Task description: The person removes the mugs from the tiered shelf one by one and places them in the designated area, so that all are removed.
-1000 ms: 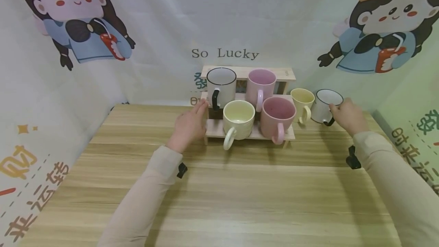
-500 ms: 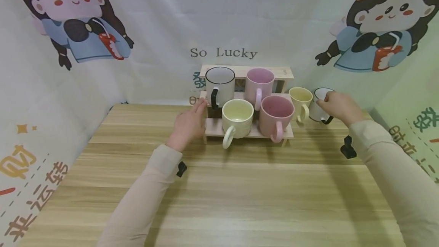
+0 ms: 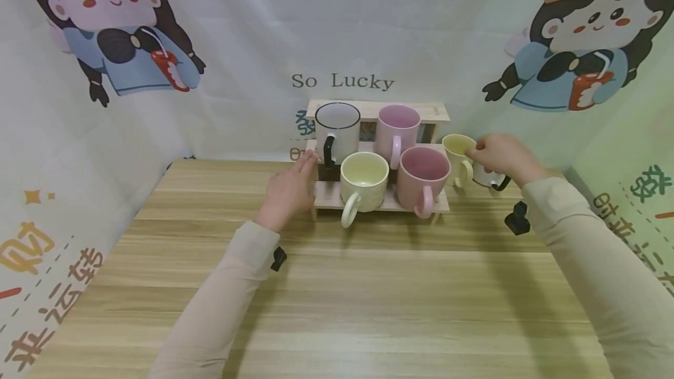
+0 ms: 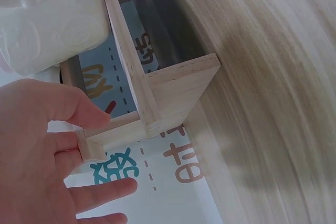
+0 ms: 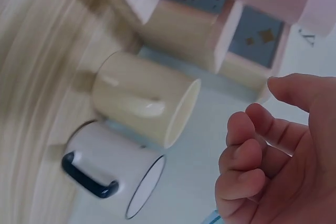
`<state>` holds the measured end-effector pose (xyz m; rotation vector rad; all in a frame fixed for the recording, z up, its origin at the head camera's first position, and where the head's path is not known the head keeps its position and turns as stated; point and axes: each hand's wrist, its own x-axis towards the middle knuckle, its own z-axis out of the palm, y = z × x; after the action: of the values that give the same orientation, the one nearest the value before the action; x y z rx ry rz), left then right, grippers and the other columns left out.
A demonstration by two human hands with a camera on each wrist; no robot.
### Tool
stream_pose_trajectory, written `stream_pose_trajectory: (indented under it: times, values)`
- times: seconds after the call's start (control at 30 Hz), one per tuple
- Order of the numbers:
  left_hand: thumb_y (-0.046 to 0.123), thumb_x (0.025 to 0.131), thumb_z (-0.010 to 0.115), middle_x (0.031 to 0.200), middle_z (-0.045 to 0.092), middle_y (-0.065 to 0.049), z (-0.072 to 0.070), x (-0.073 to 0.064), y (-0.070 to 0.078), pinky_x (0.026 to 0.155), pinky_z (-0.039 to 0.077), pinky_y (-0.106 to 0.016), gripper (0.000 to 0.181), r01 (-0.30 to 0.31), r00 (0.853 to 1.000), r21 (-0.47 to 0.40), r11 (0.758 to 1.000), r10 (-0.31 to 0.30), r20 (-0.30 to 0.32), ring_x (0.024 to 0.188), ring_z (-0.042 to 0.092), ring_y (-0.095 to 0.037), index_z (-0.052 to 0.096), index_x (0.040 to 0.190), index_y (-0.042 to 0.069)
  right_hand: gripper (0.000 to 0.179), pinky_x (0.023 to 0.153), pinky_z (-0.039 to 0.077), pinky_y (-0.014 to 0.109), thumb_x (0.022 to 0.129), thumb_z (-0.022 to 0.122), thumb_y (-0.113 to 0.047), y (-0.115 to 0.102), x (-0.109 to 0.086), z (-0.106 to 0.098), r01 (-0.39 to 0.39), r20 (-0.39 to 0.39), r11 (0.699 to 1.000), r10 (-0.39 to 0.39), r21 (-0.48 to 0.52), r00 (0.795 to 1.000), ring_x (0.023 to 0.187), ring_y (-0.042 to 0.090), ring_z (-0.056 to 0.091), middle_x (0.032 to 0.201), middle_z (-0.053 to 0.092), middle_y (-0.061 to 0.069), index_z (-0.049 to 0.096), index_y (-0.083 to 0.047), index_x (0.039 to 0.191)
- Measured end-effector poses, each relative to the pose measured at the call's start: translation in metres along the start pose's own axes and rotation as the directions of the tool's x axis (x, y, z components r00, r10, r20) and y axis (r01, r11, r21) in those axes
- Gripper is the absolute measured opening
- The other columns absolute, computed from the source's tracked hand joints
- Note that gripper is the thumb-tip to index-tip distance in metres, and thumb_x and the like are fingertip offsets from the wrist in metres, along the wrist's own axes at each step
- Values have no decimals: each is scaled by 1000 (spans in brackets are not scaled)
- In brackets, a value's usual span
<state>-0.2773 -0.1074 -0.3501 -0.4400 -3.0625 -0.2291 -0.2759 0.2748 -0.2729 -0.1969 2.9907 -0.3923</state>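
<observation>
My left hand [image 3: 289, 192] holds the left end of a small tiered wooden rack [image 3: 436, 112]; in the left wrist view the thumb lies over the shelf end and two fingers bend behind it. My right hand [image 3: 502, 158] hovers over two mugs standing on the table, its fingers loosely curled around nothing. Those are a pale yellow mug [image 5: 139, 95], nearest the fingertips, and a white enamel-style mug [image 5: 113, 163] with a black rim and handle, partly hidden by the hand in the head view. Both stand upright, right of the rack.
On the rack's middle tier sit a white black-rimmed mug [image 3: 344, 139] and a lilac mug [image 3: 397, 133]. Its lowest tier bears a cream mug [image 3: 365, 192] and a pink mug [image 3: 421, 186]. A printed cloth [image 3: 237, 63] hangs behind the wooden table [image 3: 337, 309].
My right hand has moved left, from the handle side of the white mug across its rim to the yellow mug. Both mugs stay in place. My left hand has kept still at the rack.
</observation>
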Motion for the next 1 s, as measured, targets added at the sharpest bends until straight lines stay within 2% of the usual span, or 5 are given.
stream_pose_trajectory:
  times: [0.27,0.43,0.63,0.77,1.0]
  values:
    - [16,87,57,160,18,-3,2,1,-2,81,53,-44,74,-6,1000,-8,1000,6,-9,117,57,-33,22,152,12,40,54,39,31,96,45,-37,-25,2,-4,5,-12,1000,-5,10,1000,64,22,51,68,57,9,58,-1,84]
    - [17,87,57,160,19,-3,3,1,-2,74,54,-40,74,-8,1000,-7,1000,8,-9,109,61,-32,23,152,13,39,54,40,31,97,46,-36,-38,3,-5,22,-19,1000,-22,22,1000,64,23,53,69,60,11,59,-1,84]
    - [16,86,58,160,19,-3,1,1,-1,65,52,-35,75,-4,1000,-15,1000,4,-5,99,63,-30,22,152,12,38,52,37,30,95,48,-33,-55,4,-7,63,-52,997,-61,37,997,56,19,48,58,54,6,53,-7,68]
    - [15,84,59,160,18,-3,1,2,-2,67,52,-35,77,-8,1000,-18,1000,8,-4,109,61,-30,22,152,12,39,52,34,28,94,50,-33,-68,6,-6,84,-81,996,-81,42,993,58,18,44,58,49,3,52,-8,65]
    - [15,83,59,160,18,-3,2,2,-2,70,52,-38,79,-4,1000,-11,1000,4,1,97,63,-31,22,153,12,41,50,31,26,95,49,-28,-89,12,1,82,-171,990,-62,114,983,53,15,38,51,36,-2,45,-10,58]
